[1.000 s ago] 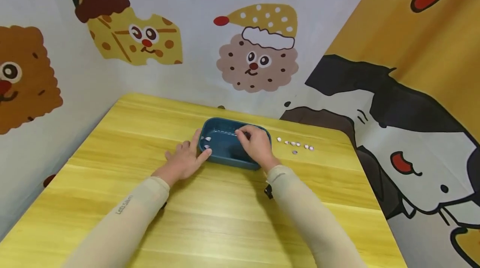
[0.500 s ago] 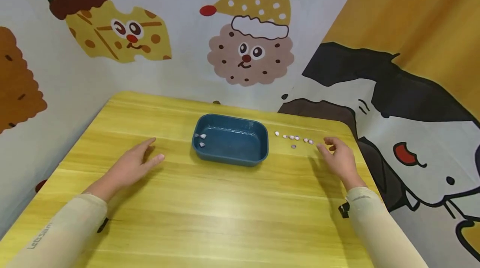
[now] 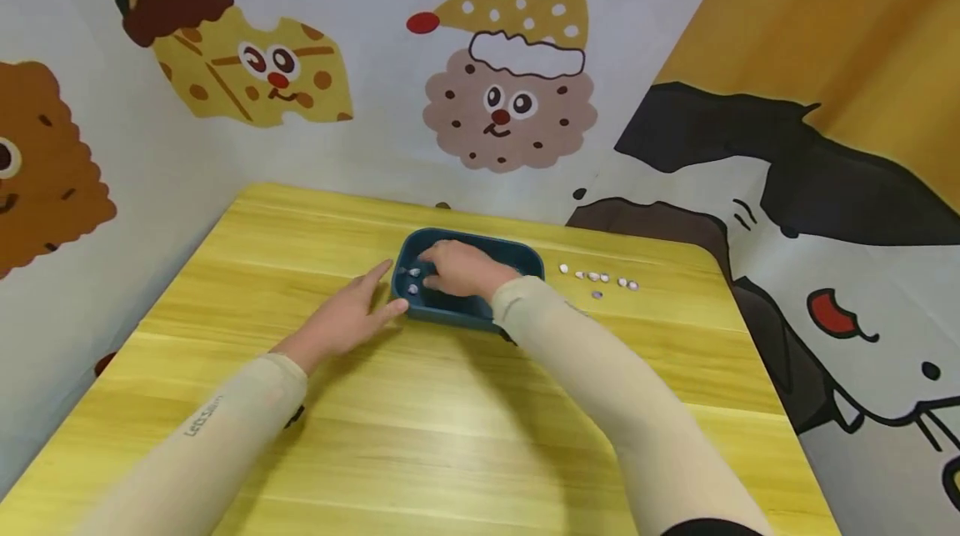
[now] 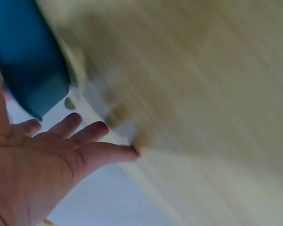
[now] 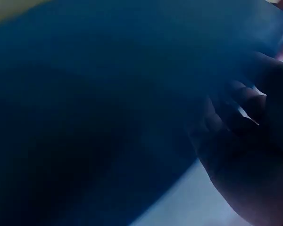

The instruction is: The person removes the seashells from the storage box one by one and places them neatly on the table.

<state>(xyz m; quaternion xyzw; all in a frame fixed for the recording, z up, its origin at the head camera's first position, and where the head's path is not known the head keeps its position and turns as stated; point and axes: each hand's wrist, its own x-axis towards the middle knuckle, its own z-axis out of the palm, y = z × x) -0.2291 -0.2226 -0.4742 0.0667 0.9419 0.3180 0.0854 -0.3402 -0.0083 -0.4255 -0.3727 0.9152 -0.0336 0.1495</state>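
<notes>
A dark blue rectangular tray (image 3: 457, 319) sits on the table, with a few small white-and-purple pieces (image 3: 413, 289), like little shells, at its left end. My right hand (image 3: 465, 269) reaches into the tray from the right, thumb and fingers apart and pointing toward those pieces. In the dark right wrist view its fingers (image 5: 245, 103) look loosely bent, and no held thing shows. My left hand (image 3: 337, 319) is spread beside the tray's left end, its thumb at the tray's wall; whether it touches cannot be told. The left wrist view shows its palm (image 4: 33, 174) bare.
Several similar small pieces (image 3: 594, 277) lie in a loose row on the wooden table (image 3: 450, 428), right of the tray. A patterned cartoon cloth (image 3: 375, 161) hangs behind the table and along its sides.
Half a second ago both hands were apart, the right near the loose pieces and the left away from the tray. Both have since come inward, the right into the tray.
</notes>
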